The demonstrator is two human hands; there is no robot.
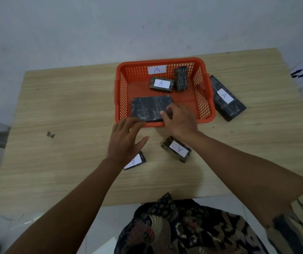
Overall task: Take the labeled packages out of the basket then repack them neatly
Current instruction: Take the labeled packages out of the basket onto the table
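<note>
An orange mesh basket (204,85) with an "A" label on its far wall stands on the wooden table. My right hand (179,120) grips the near right corner of a large flat black package (149,108) that leans over the basket's near rim. My left hand (124,142) hovers open at the basket's near left corner, fingers spread, just under that package. Inside the basket, a small labelled package (161,83) lies flat and another small package (181,78) stands upright. Out on the table lie a long labelled package (225,98), a small labelled one (176,149), and one (136,161) half hidden by my left wrist.
The light wooden table (64,107) stands against a grey wall. A small dark scrap (50,134) lies on its left part. A grey object is at the left edge of view. My patterned clothing fills the bottom of the view.
</note>
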